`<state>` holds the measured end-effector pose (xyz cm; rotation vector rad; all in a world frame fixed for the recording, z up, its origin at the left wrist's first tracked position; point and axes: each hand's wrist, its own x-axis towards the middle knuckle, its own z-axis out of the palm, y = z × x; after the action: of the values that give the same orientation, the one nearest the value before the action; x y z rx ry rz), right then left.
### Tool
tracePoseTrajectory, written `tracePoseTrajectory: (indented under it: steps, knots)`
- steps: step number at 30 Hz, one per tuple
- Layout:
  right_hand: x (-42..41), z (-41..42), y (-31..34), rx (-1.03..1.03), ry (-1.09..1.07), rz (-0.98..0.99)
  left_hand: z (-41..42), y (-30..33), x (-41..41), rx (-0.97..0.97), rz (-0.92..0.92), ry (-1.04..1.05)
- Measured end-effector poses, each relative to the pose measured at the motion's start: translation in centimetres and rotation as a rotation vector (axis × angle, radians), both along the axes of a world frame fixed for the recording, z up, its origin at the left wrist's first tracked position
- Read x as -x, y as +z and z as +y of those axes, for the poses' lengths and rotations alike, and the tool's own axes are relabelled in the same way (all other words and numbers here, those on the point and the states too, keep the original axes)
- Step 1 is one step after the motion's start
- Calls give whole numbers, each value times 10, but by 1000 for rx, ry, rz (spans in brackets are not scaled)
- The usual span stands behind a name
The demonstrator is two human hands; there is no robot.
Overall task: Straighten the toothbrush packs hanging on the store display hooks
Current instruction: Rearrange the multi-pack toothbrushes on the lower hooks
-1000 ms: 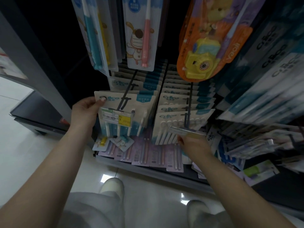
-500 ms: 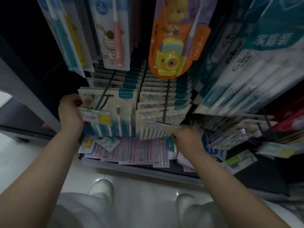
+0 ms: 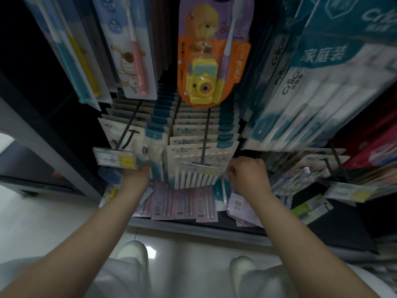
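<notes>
The left hand [image 3: 135, 176] reached up beneath the left row of toothbrush packs [image 3: 137, 143]. Its fingers were hidden behind the price tag holder [image 3: 117, 159] and the front pack, so the grip could not be determined. The right hand [image 3: 247, 173] was positioned just right of the right row of toothbrush packs [image 3: 202, 155], fingers curled, thumb and fingertips at the lower right edge of the front pack; whether they pinched that edge could not be determined. Both forearms extended upward from the lower corners of the view.

Both rows hung on dark display hooks [image 3: 205, 125], one pack behind another. An orange children's pack [image 3: 206, 61] with a yellow toy camera hung above. Purple packs [image 3: 178, 203] lay on the bottom shelf [image 3: 193, 225]. The floor [image 3: 43, 211] was pale glossy tile, and two white shoes [image 3: 133, 253] stood on it.
</notes>
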<state>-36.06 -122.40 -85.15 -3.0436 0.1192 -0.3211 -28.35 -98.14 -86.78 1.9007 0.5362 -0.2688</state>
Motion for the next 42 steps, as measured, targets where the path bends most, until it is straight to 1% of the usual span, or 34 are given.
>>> tracePoseTrajectory:
  steps: [3, 6, 9, 11, 14, 16, 19, 21, 27, 31, 34, 39, 42]
  knots:
    - [1, -6, 11, -69, -52, 16, -11, 6, 7, -31, -28, -101]
    - [6, -9, 17, -243, -77, -73, -24, 14, 16, 0, -58, -137]
    - [8, -7, 19, -553, -152, -69, -36, 15, 20, 95, -32, -118]
    - [6, -5, 17, -713, -179, -87, -45, 14, 20, 146, 22, -105]
    - [1, -1, 12, -880, -190, -42, -53, 15, 18, 278, 77, -83]
    - [-2, -1, 13, -960, -161, -39, -56, 15, 13, 321, 60, -93]
    - [-4, 1, 21, -1005, -121, -52, -58, 19, 8, 331, -16, -121]
    - [-5, 3, 22, -986, -120, -71, -60, 22, 6, 338, -37, -113]
    - [-13, 8, 15, -963, -194, -127, -67, 21, -2, 308, -80, -117]
    - [-17, 9, 15, -968, -220, -154, -67, 24, -7, 306, -67, -141]
    - [-18, 10, 17, -971, -246, -175, -63, 22, -12, 283, -37, -198]
    - [-19, 9, 21, -992, -294, -151, -58, 14, -24, 280, 7, -244]
    - [-19, 11, 24, -1016, -310, -145, -57, 22, -22, 277, 20, -234]
